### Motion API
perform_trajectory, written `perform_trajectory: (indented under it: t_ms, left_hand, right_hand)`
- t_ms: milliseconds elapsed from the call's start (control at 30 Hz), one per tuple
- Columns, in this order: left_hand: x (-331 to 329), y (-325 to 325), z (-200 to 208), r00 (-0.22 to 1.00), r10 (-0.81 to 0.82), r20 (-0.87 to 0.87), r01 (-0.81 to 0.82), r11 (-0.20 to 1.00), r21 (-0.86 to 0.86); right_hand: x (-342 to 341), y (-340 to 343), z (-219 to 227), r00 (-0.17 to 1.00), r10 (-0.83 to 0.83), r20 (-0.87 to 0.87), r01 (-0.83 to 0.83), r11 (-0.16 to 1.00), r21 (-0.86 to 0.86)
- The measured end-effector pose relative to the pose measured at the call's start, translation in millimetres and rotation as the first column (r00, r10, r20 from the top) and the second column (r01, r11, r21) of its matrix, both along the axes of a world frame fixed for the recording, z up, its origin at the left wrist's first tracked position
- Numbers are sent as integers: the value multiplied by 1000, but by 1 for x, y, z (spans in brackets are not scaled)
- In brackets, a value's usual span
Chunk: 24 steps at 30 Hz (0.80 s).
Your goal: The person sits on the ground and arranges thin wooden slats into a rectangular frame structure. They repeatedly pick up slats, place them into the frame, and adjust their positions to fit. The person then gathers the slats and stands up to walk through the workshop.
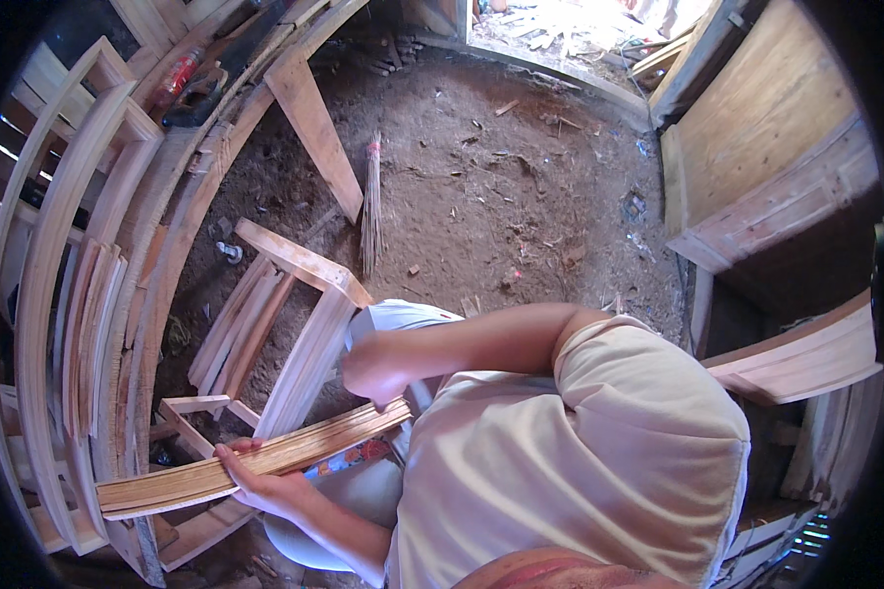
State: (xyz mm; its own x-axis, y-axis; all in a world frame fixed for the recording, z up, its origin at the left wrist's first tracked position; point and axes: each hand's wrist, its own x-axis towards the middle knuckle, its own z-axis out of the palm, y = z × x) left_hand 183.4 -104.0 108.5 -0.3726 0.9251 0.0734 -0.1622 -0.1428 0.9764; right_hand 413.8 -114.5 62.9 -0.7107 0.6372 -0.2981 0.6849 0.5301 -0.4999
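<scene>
A long, narrow wooden strip [314,444] with lengthwise grooves lies across my lap, its far end reaching left to the workbench. My left hand [255,476] is closed around it near the middle, thumb on top and fingers underneath. Over the strip's near end is my right hand [375,368], slightly blurred and closed in a fist. Whatever it may hold is hidden. Beneath the strip, a pale wooden frame [309,353] stands in front of my knees.
A long wooden workbench [182,245] runs along the left, bearing curved-looking frames [54,245], a handsaw [201,93] and a red bottle [177,77]. A slanted board leg [314,137] and a twig broom [372,206] stand by the dirt floor [501,196]. Wooden panels [766,128] line the right.
</scene>
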Motion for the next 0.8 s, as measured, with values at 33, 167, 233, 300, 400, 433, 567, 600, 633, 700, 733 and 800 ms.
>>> perform_trajectory:
  t_ms: [33,167,233,300,400,433,567,600,633,700,733,800]
  left_hand:
    - [-1,0,4,1000,25,14,-25,1000,-1]
    - [3,-6,22,997,71,36,-70,997,-9]
    - [9,-11,25,997,76,0,-76,997,17]
    - [8,-15,19,989,58,-134,-45,994,100]
    - [-2,-8,19,997,55,-46,-54,998,38]
    - [-7,-7,15,996,33,-85,-27,997,68]
    - [-4,-19,9,958,-163,-235,205,964,168]
    - [-2,-24,14,950,-221,-220,257,955,151]
    - [-5,-27,23,960,-216,-180,235,968,88]
    - [-20,-33,41,971,-215,-99,212,976,-42]
    - [-28,-31,46,978,-204,-53,203,979,-28]
    - [-41,-33,47,982,-180,53,181,984,-2]
  right_hand:
    - [11,4,28,995,17,-103,-20,999,-31]
    - [18,6,62,638,-368,-677,-54,855,-516]
    - [22,-1,53,849,-292,-441,272,956,-110]
    - [24,-14,44,945,-246,-214,268,960,84]
    - [13,-21,41,871,-243,-427,156,961,-228]
    - [6,-15,28,886,-211,-412,144,971,-188]
    - [-33,-9,19,897,-333,-291,382,915,128]
    - [-40,-6,34,934,-303,-191,329,937,121]
    - [-49,-4,49,955,-278,-107,289,950,113]
    - [-62,6,85,985,-163,60,162,987,18]
    - [-67,7,96,983,-186,-2,186,983,14]
    - [-69,-2,109,968,-226,-113,227,974,2]
